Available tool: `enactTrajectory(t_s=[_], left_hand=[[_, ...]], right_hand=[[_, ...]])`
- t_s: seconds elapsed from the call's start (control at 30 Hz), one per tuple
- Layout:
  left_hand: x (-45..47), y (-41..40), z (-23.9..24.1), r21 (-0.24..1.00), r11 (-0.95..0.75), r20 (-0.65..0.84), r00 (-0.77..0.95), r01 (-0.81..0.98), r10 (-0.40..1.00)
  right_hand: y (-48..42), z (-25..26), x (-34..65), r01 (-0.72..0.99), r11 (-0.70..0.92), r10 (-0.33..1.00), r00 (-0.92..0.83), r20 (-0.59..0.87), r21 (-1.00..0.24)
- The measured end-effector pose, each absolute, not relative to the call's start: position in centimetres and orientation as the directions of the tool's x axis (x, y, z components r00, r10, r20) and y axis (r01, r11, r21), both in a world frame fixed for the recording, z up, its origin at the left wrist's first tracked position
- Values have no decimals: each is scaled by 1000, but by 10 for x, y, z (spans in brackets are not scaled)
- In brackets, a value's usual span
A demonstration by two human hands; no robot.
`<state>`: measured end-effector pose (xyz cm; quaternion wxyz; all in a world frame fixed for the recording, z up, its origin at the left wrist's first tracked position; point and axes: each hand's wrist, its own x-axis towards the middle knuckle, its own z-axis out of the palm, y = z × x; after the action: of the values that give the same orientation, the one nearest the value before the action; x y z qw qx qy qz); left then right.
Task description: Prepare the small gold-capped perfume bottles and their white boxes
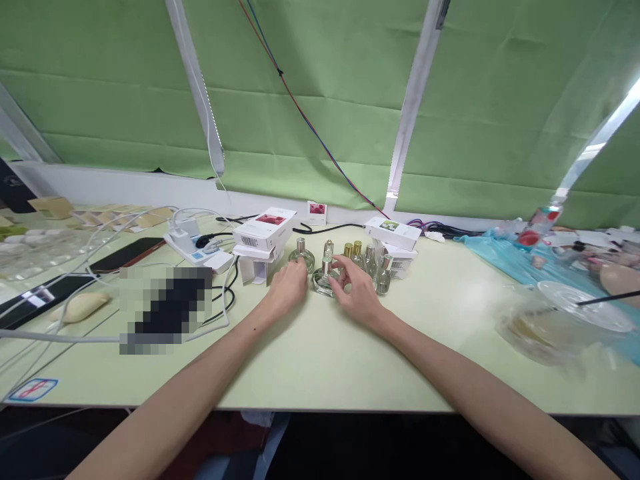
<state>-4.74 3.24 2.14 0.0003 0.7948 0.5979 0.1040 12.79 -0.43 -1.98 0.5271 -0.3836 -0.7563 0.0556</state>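
Both my arms reach across a pale green table to a cluster of small glass perfume bottles. My left hand is curled, its fingertips touching a round clear bottle with a silver cap. My right hand pinches the silver cap of another round clear bottle standing just in front of the cluster. Behind it stand several taller bottles with gold and silver caps.
White cartons with red prints lie left of the bottles, more white cartons to the right. A power strip with cables and phones sit at left. A clear lidded plastic bowl and blue plastic sheet are at right.
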Motion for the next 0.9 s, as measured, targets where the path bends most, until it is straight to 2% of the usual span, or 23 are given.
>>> enactTrajectory(t_s=[0.2,0.5,0.63,0.77,0.9], left_hand=[[-44,30,30,191,-264,357,184,945,916],[-40,29,31,328,-475,615,197,816,764],[-39,29,27,332,-588,735,189,737,651],[-35,26,18,319,-647,768,211,693,604],[-28,21,8,277,-732,747,340,622,572]], right_hand=[[-4,-22,128,479,695,673,-172,720,-536],[1,-30,127,524,650,712,-170,681,-550],[1,-30,127,538,634,725,-163,669,-556],[-1,-28,126,513,623,744,-155,650,-591],[-3,-26,124,452,637,750,-172,639,-625]])
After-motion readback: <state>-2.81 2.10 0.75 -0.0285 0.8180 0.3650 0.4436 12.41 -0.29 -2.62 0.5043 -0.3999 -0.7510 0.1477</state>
